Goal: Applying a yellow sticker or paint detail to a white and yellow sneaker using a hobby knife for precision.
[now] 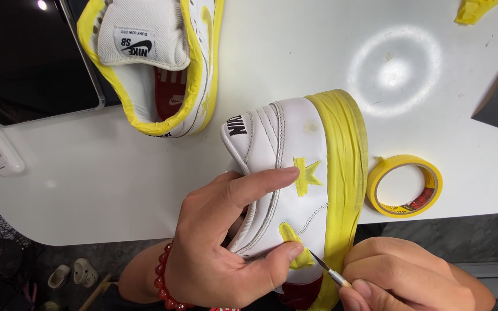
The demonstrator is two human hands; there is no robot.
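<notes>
Head cam: white sneaker [286, 173], sole wrapped in yellow tape, yellow star on side. Left hand [226, 242] clasps it; right hand [404, 279] pinches craft knife [329, 269].

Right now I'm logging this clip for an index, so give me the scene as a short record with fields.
left hand: grips white sneaker, thumb on yellow tape piece
right hand: holds craft knife, tip at the tape piece
sneaker: sole wrapped in yellow tape, yellow star on side
table: white
nearby: second sneaker, tape roll, dark tablet
</notes>
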